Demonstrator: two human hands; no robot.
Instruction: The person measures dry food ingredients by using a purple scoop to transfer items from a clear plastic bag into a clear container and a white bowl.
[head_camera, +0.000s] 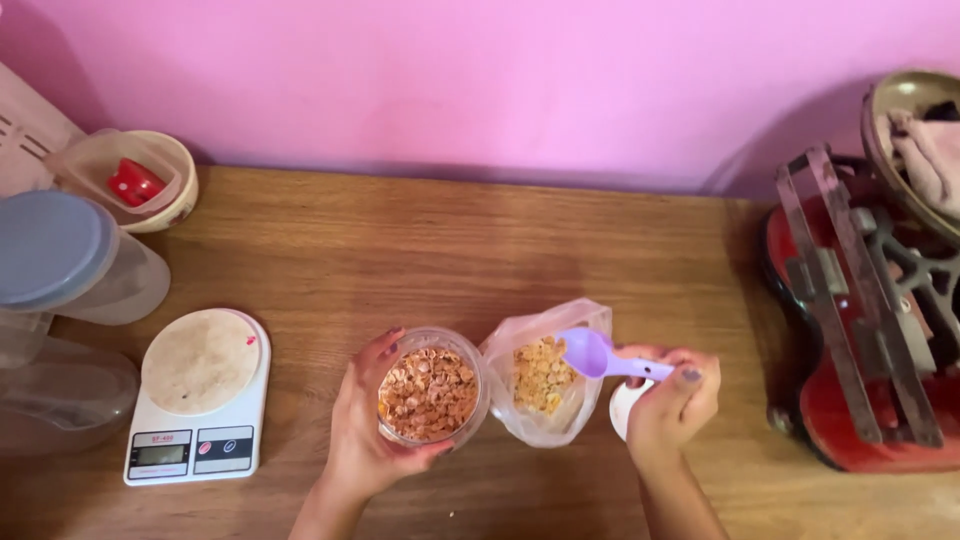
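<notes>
Nearest the camera, left hand (362, 432) fingers wrap a clear jar (431, 393) of flakes, resting on the desk (400, 240). Right hand (672, 400) fingers pinch a purple scoop (600, 355), its bowel over an open plastic bag (545, 375) w/ flakes, just right of jar. Further left of the left fingers: kitchen scale (200, 395); beyond, lidded container (75, 258).

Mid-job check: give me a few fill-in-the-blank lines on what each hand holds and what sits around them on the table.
1. The left hand grips a clear jar filled with ____.
2. The right hand holds a spoon coloured ____.
3. The spoon's bowl is over an open plastic ____.
4. To the left of the jar stands a white kitchen ____.

Missing words: flakes; purple; bag; scale
</notes>
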